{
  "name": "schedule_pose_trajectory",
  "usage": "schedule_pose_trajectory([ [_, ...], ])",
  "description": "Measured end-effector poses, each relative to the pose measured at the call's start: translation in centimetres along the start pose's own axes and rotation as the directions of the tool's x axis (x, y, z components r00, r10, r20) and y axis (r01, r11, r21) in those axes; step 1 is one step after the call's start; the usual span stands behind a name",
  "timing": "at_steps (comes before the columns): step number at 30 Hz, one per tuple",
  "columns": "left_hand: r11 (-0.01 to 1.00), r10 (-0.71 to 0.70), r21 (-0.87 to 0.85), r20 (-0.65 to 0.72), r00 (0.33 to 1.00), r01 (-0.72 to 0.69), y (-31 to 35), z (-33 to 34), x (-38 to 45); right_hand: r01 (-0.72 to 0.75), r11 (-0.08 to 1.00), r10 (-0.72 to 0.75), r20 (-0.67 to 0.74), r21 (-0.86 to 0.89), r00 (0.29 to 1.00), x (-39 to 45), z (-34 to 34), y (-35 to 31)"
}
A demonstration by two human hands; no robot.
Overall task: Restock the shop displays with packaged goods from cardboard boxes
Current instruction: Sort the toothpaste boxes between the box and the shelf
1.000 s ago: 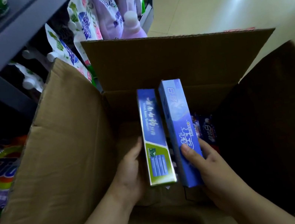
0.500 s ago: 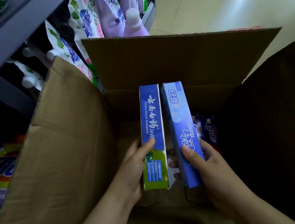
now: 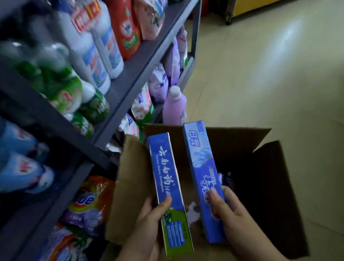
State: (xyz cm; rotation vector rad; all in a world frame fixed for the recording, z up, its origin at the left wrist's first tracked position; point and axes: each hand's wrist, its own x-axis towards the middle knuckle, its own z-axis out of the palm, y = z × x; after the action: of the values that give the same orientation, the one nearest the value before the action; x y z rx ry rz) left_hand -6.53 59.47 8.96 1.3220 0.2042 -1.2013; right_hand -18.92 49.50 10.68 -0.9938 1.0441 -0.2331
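The left hand [image 3: 148,230] grips a blue-green toothpaste box [image 3: 169,195], the right hand [image 3: 230,214] a blue toothpaste box [image 3: 205,179], both above the open cardboard box [image 3: 273,181]. Judged next: carry them to the shelf [image 3: 138,70].

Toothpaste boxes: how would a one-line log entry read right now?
left hand: green-ended toothpaste box | right hand: blue toothpaste box | over open cardboard box

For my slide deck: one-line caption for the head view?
Left hand and right hand each grip a toothpaste box above the open cardboard box.
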Motion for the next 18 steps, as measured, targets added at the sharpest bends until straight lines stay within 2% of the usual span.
schedule_pose_trajectory([
  [8,0.999,0.007,-0.044,-0.019,1.000,-0.008,13.4,5.6,-19.5,-0.053,0.998,0.060,0.194,-0.042,0.979,-16.6,4.3,-16.4],
  [11,0.999,0.020,-0.045,-0.125,0.992,-0.026,17.5,6.2,-25.1,-0.029,0.995,0.053,0.276,-0.092,0.960,-22.3,5.9,-21.7],
  [15,0.977,0.205,0.005,-0.261,0.943,-0.211,19.4,4.4,-31.8,0.084,0.987,-0.025,0.382,-0.139,0.924,-28.0,8.4,-26.1],
  [18,0.966,0.229,-0.066,-0.222,0.948,-0.249,20.4,3.4,-35.4,0.113,0.986,-0.043,0.475,-0.121,0.879,-30.0,9.7,-26.8],
])
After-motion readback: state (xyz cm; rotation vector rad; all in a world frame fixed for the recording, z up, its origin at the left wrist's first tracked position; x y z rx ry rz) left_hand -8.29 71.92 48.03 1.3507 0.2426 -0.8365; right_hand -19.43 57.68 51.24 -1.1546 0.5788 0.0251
